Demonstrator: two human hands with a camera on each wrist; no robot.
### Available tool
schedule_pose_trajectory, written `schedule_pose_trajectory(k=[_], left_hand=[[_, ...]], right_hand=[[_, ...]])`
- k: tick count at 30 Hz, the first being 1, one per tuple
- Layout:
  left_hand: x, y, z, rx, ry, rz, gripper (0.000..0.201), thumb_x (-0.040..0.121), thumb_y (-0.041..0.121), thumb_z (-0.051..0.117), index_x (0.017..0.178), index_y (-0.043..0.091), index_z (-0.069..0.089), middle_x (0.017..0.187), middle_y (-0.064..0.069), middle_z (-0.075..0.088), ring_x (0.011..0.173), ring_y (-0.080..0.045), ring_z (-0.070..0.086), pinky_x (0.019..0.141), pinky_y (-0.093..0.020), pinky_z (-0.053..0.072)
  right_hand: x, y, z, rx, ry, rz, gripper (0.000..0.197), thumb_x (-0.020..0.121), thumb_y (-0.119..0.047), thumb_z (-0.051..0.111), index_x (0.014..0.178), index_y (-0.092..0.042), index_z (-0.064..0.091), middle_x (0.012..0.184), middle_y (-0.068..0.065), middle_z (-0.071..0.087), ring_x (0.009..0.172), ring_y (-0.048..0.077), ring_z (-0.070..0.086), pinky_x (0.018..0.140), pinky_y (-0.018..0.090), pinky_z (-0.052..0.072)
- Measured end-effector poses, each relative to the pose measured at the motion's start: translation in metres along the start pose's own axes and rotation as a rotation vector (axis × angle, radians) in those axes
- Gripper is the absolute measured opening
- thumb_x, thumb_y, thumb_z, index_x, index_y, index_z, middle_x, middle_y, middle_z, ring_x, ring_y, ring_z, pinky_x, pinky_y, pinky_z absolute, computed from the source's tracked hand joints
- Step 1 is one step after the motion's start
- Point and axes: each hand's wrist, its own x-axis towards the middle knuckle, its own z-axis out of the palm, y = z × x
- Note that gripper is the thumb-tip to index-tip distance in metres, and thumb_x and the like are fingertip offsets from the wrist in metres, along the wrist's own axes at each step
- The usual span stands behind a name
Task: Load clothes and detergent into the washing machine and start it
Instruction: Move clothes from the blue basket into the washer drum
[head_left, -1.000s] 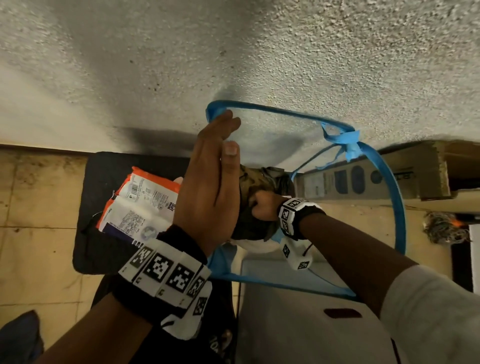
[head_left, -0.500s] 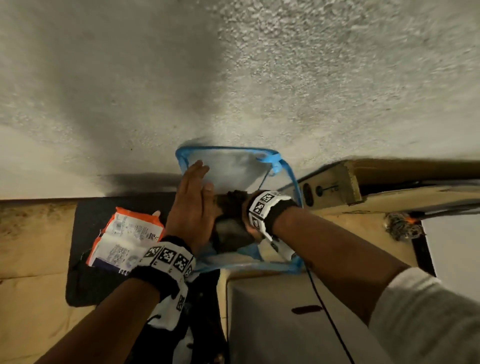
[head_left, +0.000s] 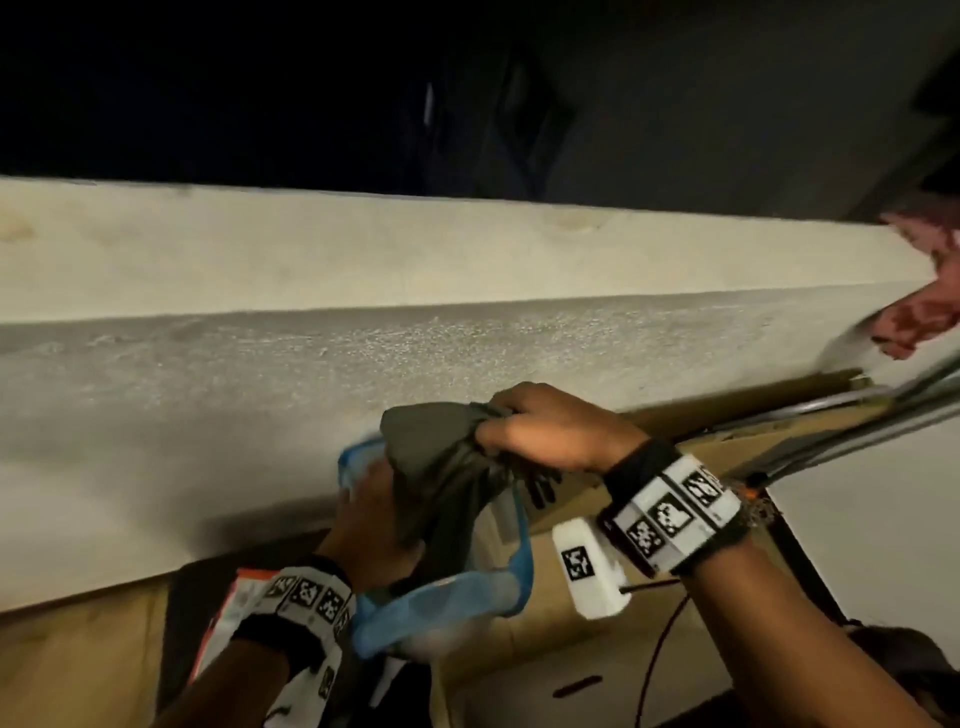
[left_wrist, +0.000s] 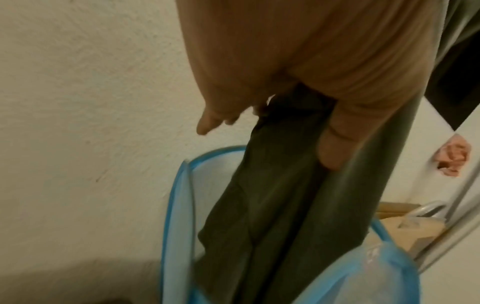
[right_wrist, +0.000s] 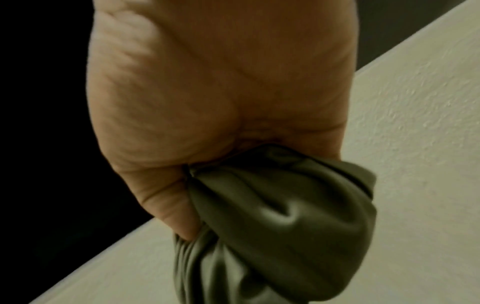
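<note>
Okay, I'm hauling the olive garment (head_left: 431, 467) up out of the blue mesh hamper (head_left: 457, 587); a second ago it was bunched down inside the rim. My right hand (head_left: 550, 431) is fisting its top, well above the hamper. My left hand (head_left: 374, 525) is clutching the hanging cloth just above the hamper mouth, no longer flat against it. Its tail is trailing inside the hamper. Detergent pack (head_left: 234, 613) is sitting just beside the hamper. No washer in view, so I'm judging loading is only beginning.
</note>
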Motion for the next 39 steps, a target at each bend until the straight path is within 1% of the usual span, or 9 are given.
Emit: schedule_pose_trajectory(k=[5,9,13,19,23,28,31,35,39], left_hand=[[-0.009,0.089,-0.04,-0.214,0.035,0.028,0.109,0.074,0.04,0.083,0.153,0.018,0.012,0.125,0.013,0.048,0.115,-0.01,0.053,0.093,-0.019,0.039],[-0.014,0.139,-0.073,-0.37,0.15,0.077,0.104,0.087,0.024,0.074,0.156,0.025,-0.003,0.101,0.018,0.06,0.092,-0.004,0.063,0.08,-0.015,0.046],[-0.022,0.19,-0.11,-0.579,0.207,0.108,0.086,0.091,0.0,0.063,0.156,0.028,0.014,0.116,0.005,0.046,0.106,-0.01,0.05,0.093,-0.028,0.038],[-0.026,0.28,-0.128,-0.81,0.053,0.229,0.079,0.092,0.004,0.06,0.151,0.039,0.02,0.12,-0.011,0.064,0.104,-0.022,0.066,0.086,-0.035,0.051],[-0.05,0.344,-0.101,-0.757,-0.191,0.343,0.087,0.087,-0.003,0.063,0.144,0.049,0.023,0.121,-0.005,0.064,0.099,-0.019,0.071,0.082,-0.034,0.054],[-0.079,0.392,-0.075,-0.685,-0.433,0.449,0.094,0.068,0.018,0.07,0.14,0.054,0.022,0.115,-0.002,0.069,0.092,-0.015,0.072,0.075,-0.035,0.057],[-0.087,0.413,-0.057,-0.45,-0.303,0.609,0.089,0.072,0.046,0.062,0.144,0.057,0.011,0.104,0.003,0.074,0.087,-0.015,0.072,0.081,-0.049,0.057],[-0.106,0.45,-0.024,-0.046,-0.075,0.798,0.075,0.088,0.072,0.041,0.15,0.04,0.012,0.082,0.021,0.064,0.071,-0.002,0.06,0.06,-0.027,0.046],[-0.129,0.485,0.031,0.167,-0.084,0.928,0.064,0.093,0.065,0.035,0.148,0.037,0.018,0.108,0.01,0.07,0.084,-0.014,0.067,0.067,-0.03,0.052]], right_hand=[[-0.093,-0.028,-0.06,0.479,0.267,-0.196,0.045,0.069,-0.031,0.061,0.096,0.004,0.061,0.083,0.014,0.061,0.076,0.03,0.059,0.069,0.043,0.043],[-0.165,-0.026,-0.091,0.567,0.626,-0.225,0.034,0.078,-0.026,0.058,0.094,0.004,0.063,0.076,0.012,0.063,0.066,0.018,0.058,0.057,0.029,0.046],[-0.214,0.016,-0.082,0.288,1.002,-0.009,0.01,0.093,-0.027,0.057,0.093,-0.021,0.065,0.077,-0.003,0.069,0.066,0.012,0.064,0.06,0.029,0.054],[-0.219,0.05,-0.007,0.555,0.66,-0.014,0.083,0.091,-0.02,0.07,0.154,-0.049,0.023,0.138,-0.023,0.051,0.125,0.0,0.051,0.115,0.034,0.04],[-0.22,0.04,0.02,0.855,0.728,-0.214,0.108,0.076,-0.024,0.089,0.155,-0.045,0.018,0.143,-0.025,0.053,0.135,0.0,0.049,0.113,0.031,0.042],[-0.27,0.074,0.025,0.574,1.2,0.071,0.064,0.075,-0.017,0.071,0.13,-0.046,0.057,0.115,-0.019,0.071,0.106,-0.005,0.065,0.091,0.031,0.056],[-0.317,0.099,0.035,0.2,1.208,0.276,0.067,0.082,-0.024,0.061,0.143,-0.046,0.045,0.12,-0.016,0.065,0.111,0.008,0.062,0.092,0.031,0.054],[-0.382,0.13,0.047,-0.2,1.19,0.57,0.077,0.08,-0.023,0.064,0.15,-0.041,0.038,0.127,-0.008,0.056,0.111,0.021,0.054,0.086,0.034,0.055],[-0.452,0.159,0.06,-0.312,1.255,0.752,0.083,0.067,-0.019,0.074,0.145,-0.034,0.049,0.121,-0.006,0.06,0.106,0.022,0.058,0.078,0.034,0.058]])
